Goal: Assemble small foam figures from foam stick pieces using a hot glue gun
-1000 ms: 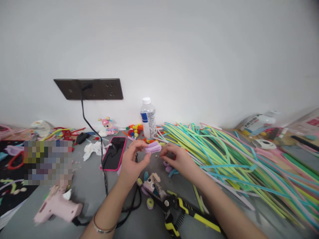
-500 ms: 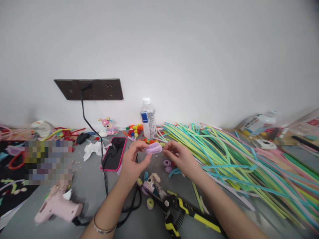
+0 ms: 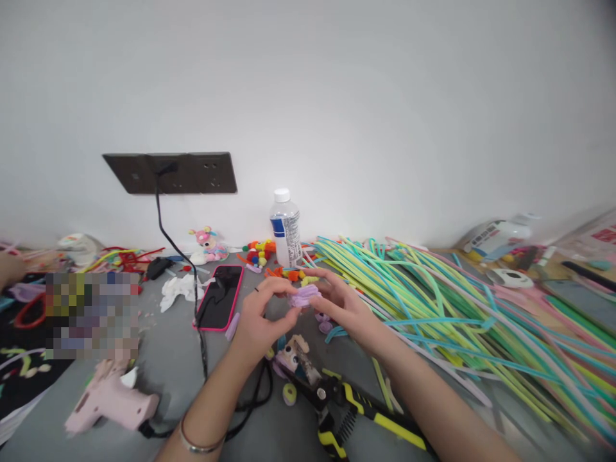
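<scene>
A small lilac fuzzy piece (image 3: 303, 296) is held between both hands above the grey table (image 3: 183, 359). My left hand (image 3: 257, 321) pinches its left end with thumb and fingers. My right hand (image 3: 344, 307) curls round its right side, fingers bent over it. Below the hands lie a small fuzzy figure with googly eyes (image 3: 291, 353) and black-and-yellow pliers (image 3: 351, 410). Two lilac coils (image 3: 323, 323) rest just under my right hand.
A pink-cased phone (image 3: 220, 297) lies left of the hands, a pink glue gun (image 3: 110, 401) nearer left with its black cord. A water bottle (image 3: 285, 228) stands by the wall. A big heap of coloured pipe cleaners (image 3: 457, 321) fills the right.
Both hands have closed in round the lilac piece and dropped slightly. My right hand now wraps over it instead of touching only its end.
</scene>
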A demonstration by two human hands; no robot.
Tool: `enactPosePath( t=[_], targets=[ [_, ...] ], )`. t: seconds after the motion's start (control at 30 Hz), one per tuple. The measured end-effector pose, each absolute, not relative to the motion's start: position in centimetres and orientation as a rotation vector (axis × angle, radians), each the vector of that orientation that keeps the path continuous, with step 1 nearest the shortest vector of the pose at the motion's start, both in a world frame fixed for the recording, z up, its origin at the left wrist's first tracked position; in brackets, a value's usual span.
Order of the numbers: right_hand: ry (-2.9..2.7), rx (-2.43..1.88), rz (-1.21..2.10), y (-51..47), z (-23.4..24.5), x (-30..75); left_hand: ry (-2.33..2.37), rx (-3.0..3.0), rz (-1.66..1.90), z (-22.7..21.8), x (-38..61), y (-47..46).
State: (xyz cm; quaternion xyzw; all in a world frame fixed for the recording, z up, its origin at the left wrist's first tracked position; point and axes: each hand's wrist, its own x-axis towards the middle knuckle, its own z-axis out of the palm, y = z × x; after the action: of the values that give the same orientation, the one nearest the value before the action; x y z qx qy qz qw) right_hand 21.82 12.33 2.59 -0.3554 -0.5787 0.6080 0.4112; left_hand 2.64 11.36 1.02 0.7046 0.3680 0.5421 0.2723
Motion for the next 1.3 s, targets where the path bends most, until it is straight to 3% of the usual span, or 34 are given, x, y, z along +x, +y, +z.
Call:
enactPosePath(
  t=[0.83,1.3],
  targets=[
    [-1.44,-0.855,1.464,12.22,2.44,21.56,0.749,1.784,1.432,0.93,2.8,11.29],
    [-1.558,-0.866,1.388,11.91,3.11,21.43,0.978,1.697,1.354,0.73,2.99,11.15]
  ],
)
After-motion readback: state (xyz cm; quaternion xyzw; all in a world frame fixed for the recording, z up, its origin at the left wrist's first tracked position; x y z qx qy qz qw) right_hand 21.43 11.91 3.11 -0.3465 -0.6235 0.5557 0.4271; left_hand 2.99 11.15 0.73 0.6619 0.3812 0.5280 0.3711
